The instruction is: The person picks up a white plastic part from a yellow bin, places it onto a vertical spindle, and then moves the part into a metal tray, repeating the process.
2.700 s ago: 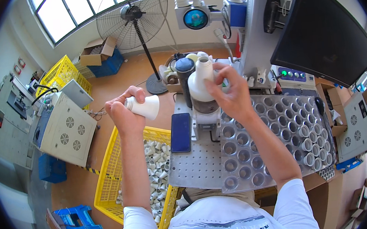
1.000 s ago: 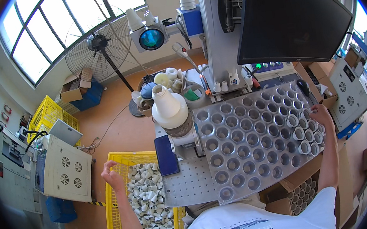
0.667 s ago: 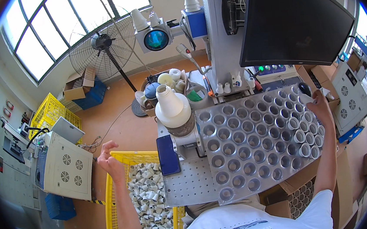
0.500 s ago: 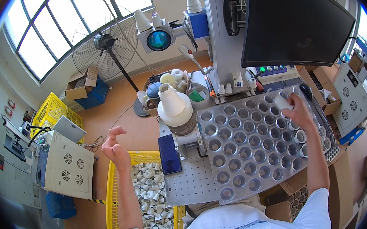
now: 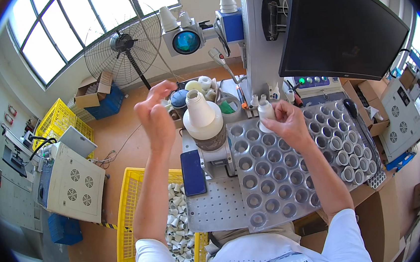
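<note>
My right hand (image 5: 289, 121) grips a small white tapered plastic cup (image 5: 266, 111) between thumb and fingers, above the far left part of a clear plastic tray (image 5: 253, 220) with round pockets. White cups (image 5: 342, 158) sit in pockets at the tray's right side; many other pockets hold none. Raised to the left of the machine's fixture is my left hand (image 5: 156, 115), fingers apart and partly bent, with nothing visible in them. Between my hands, a white stepped cone (image 5: 201, 113) stands upright on the fixture's dark ringed holder (image 5: 210, 142).
A yellow basket (image 5: 124, 228) of loose white cups stands at my lower left. A dark blue phone (image 5: 193, 173) lies on the perforated metal plate (image 5: 214, 210). The laser-like head with a round lens (image 5: 186, 42) hangs beyond the fixture; a black monitor (image 5: 343, 27) overhangs the far right.
My right hand has carried the white cup leftward from the tray's far right toward the fixture. My left hand has risen and moved right, nearer the cone. The view has shifted slightly.
</note>
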The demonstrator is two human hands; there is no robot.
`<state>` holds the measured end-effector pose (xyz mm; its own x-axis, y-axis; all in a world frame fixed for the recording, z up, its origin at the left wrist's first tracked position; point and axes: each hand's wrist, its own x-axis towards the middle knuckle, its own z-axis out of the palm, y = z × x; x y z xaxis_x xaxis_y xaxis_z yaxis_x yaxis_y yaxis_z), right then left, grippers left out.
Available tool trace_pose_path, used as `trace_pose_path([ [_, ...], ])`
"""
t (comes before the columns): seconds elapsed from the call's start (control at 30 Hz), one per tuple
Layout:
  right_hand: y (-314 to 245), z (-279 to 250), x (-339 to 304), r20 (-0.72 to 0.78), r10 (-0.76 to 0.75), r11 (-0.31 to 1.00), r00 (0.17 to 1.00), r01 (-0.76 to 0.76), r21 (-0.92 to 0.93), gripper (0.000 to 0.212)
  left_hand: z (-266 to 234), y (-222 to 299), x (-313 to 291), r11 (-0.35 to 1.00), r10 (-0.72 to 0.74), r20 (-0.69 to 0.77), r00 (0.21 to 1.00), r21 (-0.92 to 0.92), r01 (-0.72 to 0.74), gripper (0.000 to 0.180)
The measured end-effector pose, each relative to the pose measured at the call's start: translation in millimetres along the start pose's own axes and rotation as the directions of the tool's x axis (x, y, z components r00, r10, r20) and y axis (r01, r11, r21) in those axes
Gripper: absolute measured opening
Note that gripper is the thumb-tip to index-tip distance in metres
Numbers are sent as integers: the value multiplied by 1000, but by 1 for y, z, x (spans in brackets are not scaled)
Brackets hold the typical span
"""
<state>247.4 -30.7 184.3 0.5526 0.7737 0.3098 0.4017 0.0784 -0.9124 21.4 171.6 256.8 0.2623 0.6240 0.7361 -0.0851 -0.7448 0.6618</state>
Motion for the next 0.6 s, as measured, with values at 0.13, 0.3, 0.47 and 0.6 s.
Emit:
trace_pose_path([
  [0.13, -38, 56, 27, -41, -162, 936, 986, 166, 311, 37, 24, -9, -2, 887, -269, 184, 945, -335, 318, 30],
  [0.3, -70, 118, 38, -153, -406, 777, 901, 429, 460, 33, -20, 37, -10, 996, -92, -10, 996, 9, 92, 28],
  [0.47, -41, 116, 33, -50, -420, 894, 906, 422, 149, 29, -86, -21, -57, 886, 3, -57, 998, 462, 24, 10],
  [0.6, -16, 80, 7, -57, -479, 877, 876, 480, 17, 31, -233, -101, -131, 851, -191, -229, 954, 446, 278, 17],
])
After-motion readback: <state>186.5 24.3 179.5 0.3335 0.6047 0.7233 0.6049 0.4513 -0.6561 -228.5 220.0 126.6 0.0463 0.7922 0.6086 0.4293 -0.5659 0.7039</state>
